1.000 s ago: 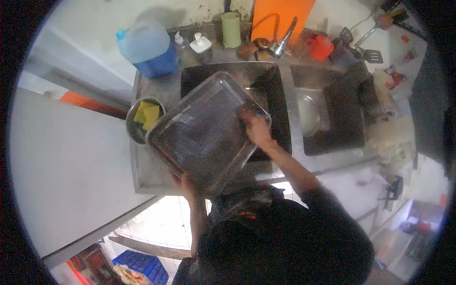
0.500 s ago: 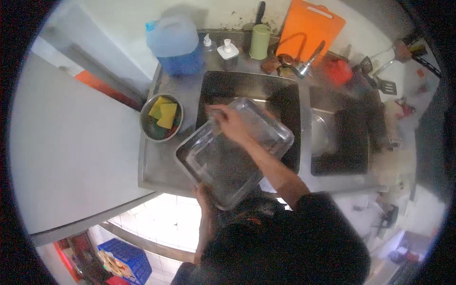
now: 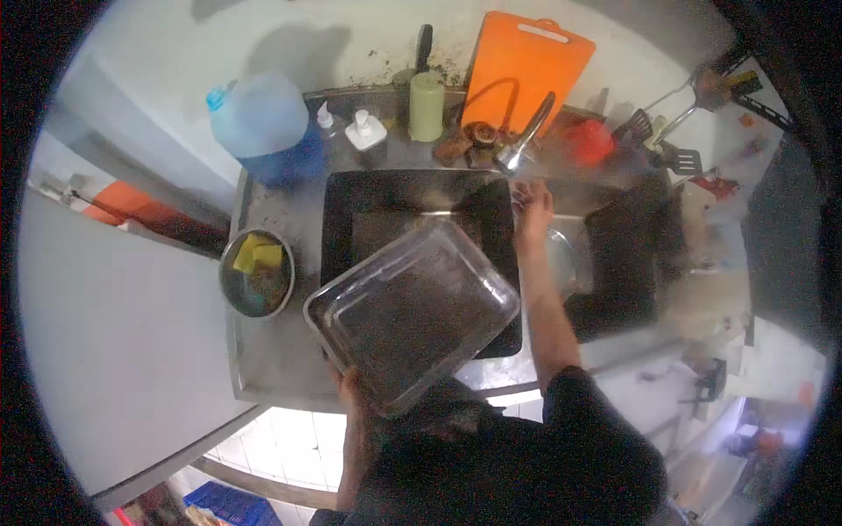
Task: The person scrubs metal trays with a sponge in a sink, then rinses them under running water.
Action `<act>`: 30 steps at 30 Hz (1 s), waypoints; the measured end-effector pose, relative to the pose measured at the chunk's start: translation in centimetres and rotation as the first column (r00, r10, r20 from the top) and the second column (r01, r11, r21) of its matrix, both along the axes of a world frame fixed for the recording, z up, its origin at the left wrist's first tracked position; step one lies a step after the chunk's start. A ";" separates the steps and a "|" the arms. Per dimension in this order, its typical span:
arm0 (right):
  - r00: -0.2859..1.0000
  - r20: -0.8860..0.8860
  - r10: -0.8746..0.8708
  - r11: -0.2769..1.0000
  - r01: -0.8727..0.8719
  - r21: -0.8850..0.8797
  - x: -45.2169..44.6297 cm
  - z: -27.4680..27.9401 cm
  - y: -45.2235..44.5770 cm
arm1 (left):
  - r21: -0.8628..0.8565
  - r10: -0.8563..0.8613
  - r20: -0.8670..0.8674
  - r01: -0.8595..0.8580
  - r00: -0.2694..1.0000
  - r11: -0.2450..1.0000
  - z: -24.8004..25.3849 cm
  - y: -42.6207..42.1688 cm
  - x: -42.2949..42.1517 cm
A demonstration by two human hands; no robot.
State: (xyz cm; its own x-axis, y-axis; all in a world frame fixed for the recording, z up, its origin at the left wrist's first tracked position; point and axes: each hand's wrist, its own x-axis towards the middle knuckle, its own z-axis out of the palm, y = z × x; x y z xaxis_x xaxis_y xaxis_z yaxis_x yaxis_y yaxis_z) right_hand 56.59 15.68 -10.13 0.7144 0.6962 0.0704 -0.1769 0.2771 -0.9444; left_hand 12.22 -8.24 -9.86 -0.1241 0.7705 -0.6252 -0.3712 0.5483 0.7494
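Observation:
My left hand [image 3: 351, 390] grips the near left edge of a clear rectangular baking dish [image 3: 412, 307], its fingers partly hidden under the rim. The dish is tilted over the front of the left sink basin [image 3: 351, 202]. My right hand [image 3: 535, 215] is apart from the dish, over the divider between the two basins, just below the faucet [image 3: 517, 153]. Its fingers look closed around a small, shiny, speckled thing that is too blurred to name. A round, pale, dish-like thing [image 3: 561, 259] lies in the right basin, partly behind my right forearm.
A metal bowl [image 3: 225, 285] with yellow sponges [image 3: 259, 252] stands on the left counter. Behind the sink are a blue jug [image 3: 272, 131], a pump bottle [image 3: 365, 131], a green container [image 3: 427, 107] and an orange cutting board [image 3: 526, 70]. Spatulas [image 3: 684, 161] are at the right.
My right hand has left the dish and moved right to below the faucet. My left hand still holds the dish. The camera view has shifted.

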 end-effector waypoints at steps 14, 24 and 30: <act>0.770 -0.472 0.430 0.852 -0.519 -0.071 21.3 -14.8 11.2 | 0.157 0.099 -0.050 -0.090 0.994 0.983 7.1 6.6 6.3; 0.660 0.015 0.751 0.660 -0.750 -0.045 9.1 -8.4 4.2 | 0.078 0.173 -0.110 -0.165 0.979 0.983 2.9 6.6 4.9; 0.637 0.098 0.764 0.539 -0.547 -0.640 -1.2 -2.2 -7.7 | 0.124 -0.007 -0.073 0.016 0.997 0.992 -4.0 7.1 -0.1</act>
